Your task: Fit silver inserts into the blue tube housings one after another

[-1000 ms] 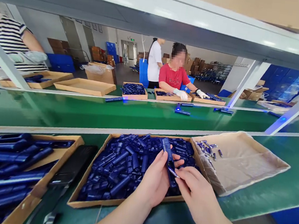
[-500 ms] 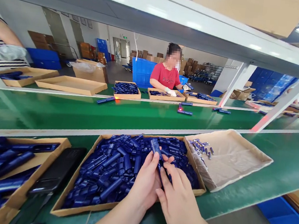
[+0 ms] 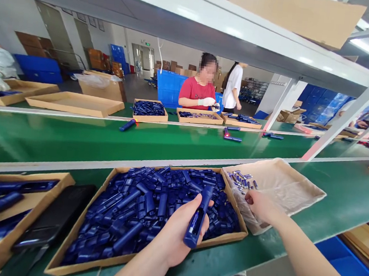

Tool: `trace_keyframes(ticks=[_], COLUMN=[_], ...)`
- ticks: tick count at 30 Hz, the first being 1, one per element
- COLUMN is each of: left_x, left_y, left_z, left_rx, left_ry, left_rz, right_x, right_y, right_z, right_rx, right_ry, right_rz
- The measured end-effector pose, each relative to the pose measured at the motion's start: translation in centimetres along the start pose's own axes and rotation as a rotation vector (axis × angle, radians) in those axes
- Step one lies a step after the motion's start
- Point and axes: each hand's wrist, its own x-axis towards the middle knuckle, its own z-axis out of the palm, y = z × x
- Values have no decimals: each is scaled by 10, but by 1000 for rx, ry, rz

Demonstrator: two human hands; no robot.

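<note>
Blue casing (image 3: 199, 218) is gripped in the left hand (image 3: 179, 229); right hand (image 3: 262, 206) curled, its hold unclear.

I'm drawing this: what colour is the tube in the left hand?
The tube is dark blue, best seen in the head view.

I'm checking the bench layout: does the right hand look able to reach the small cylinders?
Probably yes: the right hand is at the lined tray, close to the small cylinders, and nothing visible blocks it.

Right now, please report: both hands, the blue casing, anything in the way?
Left hand holding blue casing, silvery piece inside. Right hand at lined tray, near small cylinders. No obstruction visible.
</note>
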Motion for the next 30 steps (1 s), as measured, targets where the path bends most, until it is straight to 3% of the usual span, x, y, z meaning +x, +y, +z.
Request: trace_keyframes(ticks=[4,9,16,18,20,23,25,27,29,30], left_x=[1,5,5,4,3,2,2,2,2,2], left_y=[-2,-4,-7,-8,-9,-10,-8,-6,-3,-3], left_z=[-2,-9,-7,-6,-5,-5,-6,-7,-8,-8], left_rx=[-16,-31,-21,-56,-78,-80,-63,-38,-26,-29], left_ry=[-8,-92,-112,-133,-129,-95,-89,-95,-103,-104], left_rz=[-63,-76,-54,-55,-67,-107,-125,-130,-147,-154], right_x=[-1,-14,-87,-95,-96,-91,-82,-65,-41,-29], right_y=[1,-7,-87,-103,-111,-106,-92,-67,-35,-18], right_z=[-7,-18,-17,-11,-2,6,4,-5,-14,-18], right_rx=[-33,-16,300,281,219,138,92,-15,-160,-209], right_ry=[-29,140,492,521,547,583,590,503,309,226], right_rz=[-37,-165,-983,-1112,-1146,-1124,-1028,-678,-181,-11])
